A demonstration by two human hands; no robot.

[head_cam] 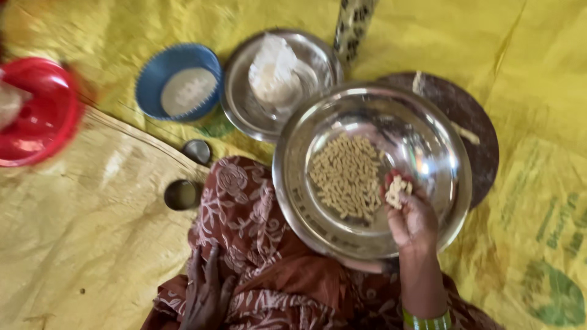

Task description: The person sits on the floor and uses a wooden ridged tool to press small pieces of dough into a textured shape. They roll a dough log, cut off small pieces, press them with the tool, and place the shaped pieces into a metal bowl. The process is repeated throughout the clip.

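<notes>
A large steel bowl [293, 177] rests on my lap and holds a heap of small pale dough pieces [347, 176]. My right hand [408, 211] hovers over the bowl's right side, fingers pinched on a small clump of the dough pieces [397, 190]. My left hand [205, 292] lies flat on my patterned maroon cloth at the lower left, fingers spread, holding nothing.
A steel plate [244, 110] with a white dough lump [274, 70] sits behind the bowl. A blue bowl of white flour [178, 82], a red bowl [40, 113], two small steel cups [181, 194], a dark round board [471, 122] and a patterned cylinder [354, 24] lie on yellow sheeting.
</notes>
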